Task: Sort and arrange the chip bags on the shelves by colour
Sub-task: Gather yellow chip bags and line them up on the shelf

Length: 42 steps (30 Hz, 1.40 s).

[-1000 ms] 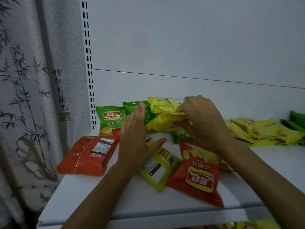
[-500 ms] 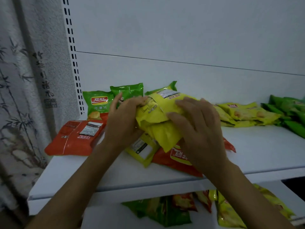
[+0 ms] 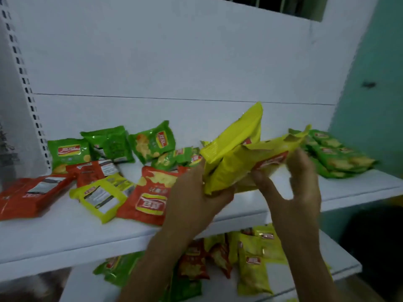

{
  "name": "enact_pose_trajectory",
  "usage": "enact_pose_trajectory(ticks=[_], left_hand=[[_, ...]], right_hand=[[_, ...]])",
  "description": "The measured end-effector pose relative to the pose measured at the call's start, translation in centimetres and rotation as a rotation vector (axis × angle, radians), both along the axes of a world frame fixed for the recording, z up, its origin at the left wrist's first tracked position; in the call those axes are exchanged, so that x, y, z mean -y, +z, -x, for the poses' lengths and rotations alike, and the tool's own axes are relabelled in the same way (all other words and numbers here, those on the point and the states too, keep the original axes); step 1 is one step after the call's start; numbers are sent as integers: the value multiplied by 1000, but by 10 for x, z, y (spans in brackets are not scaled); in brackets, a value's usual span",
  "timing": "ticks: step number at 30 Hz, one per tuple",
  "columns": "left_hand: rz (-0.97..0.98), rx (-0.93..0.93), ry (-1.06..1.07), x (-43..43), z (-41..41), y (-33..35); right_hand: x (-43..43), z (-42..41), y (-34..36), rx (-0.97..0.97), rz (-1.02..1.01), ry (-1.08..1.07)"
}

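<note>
I have both hands clamped on the yellow chip bags, held as one bundle just above the upper shelf. The left hand grips the bundle's lower end and the right hand pinches a bag near its red logo, apparently to keep one colour together. At the bundle's 3 o'clock lies a stack of green chip bags. At 9 o'clock, red chip bags, a lone yellow bag and loose green bags lie mixed. Bare shelf beneath the bundle, by the front edge, looks the likeliest landing room.
</note>
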<state>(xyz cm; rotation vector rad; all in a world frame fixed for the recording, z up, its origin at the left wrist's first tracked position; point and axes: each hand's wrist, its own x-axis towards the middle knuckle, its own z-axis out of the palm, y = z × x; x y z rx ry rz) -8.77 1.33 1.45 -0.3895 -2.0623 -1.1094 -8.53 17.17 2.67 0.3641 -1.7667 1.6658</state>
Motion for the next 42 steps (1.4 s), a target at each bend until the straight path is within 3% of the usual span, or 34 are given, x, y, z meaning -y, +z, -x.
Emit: enact_pose_trajectory(ticks=[2, 9, 18, 24, 30, 34, 42], left_hand=[[-41, 57, -106, -44, -1, -14], [-94, 309, -311, -158, -8, -60], [-204, 485, -440, -213, -6, -70], [-324, 387, -244, -209, 26, -79], [-342, 369, -238, -196, 80, -68], [-428, 296, -154, -197, 126, -54], [-333, 208, -71, -186, 213, -11]], right_hand=[[-42, -3, -14, 60, 5, 113], [-158, -24, -47, 190, 86, 14], [-244, -14, -73, 362, 256, 57], [-255, 15, -85, 358, 374, -21], [-242, 71, -79, 348, 374, 45], [-228, 121, -65, 276, 222, 38], [-215, 223, -34, 99, 16, 5]])
